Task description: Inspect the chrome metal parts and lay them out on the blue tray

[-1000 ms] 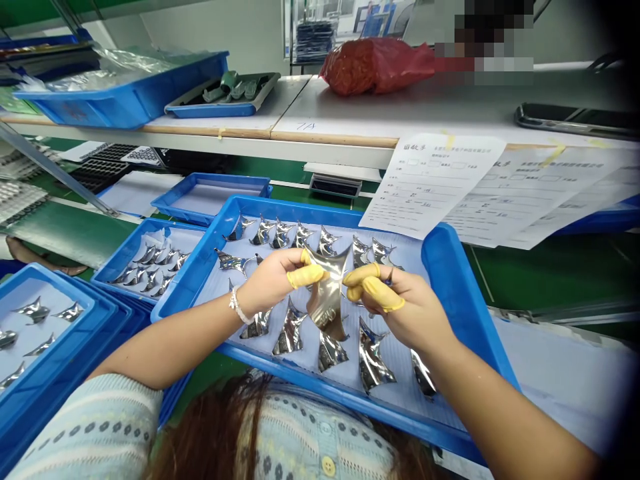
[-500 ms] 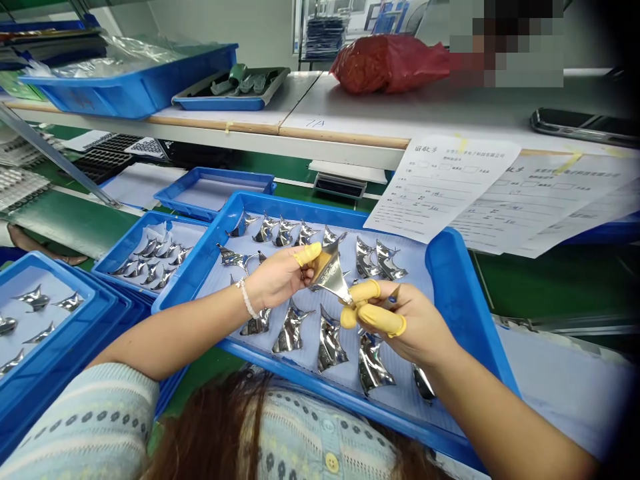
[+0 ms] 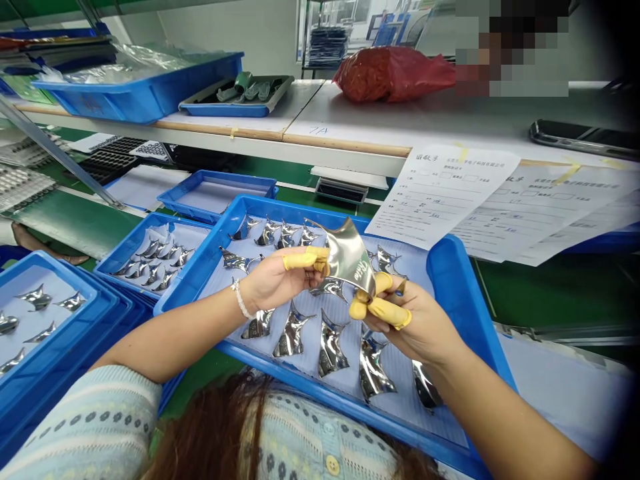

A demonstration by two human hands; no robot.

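Between my two hands is a shiny curved metal piece (image 3: 347,250) with pointed corners and lettering along its lower right side. My left hand (image 3: 295,273), with yellow finger cots, pinches its left edge. At its lower right corner, the yellow-covered fingers of my right hand (image 3: 395,310) are closed on it; a small pointed object, not clear in kind, sticks up by those fingers. Below both hands is a large blue tray (image 3: 455,293) lined with white sheet, where rows of similar metal pieces (image 3: 333,343) lie. My forearms and hands hide some of them.
Smaller blue trays with metal pieces stand left, one (image 3: 155,257) beside the large tray and another atop a stack (image 3: 95,300). Printed papers (image 3: 440,193) hang over the tray's back right. On the shelf are a red bag (image 3: 390,73), a phone (image 3: 580,137) and a blue bin (image 3: 150,90).
The metal piece has been turned so that its broad face and lettering now show more fully. My right hand has shifted slightly right, and both hands still hold the piece.
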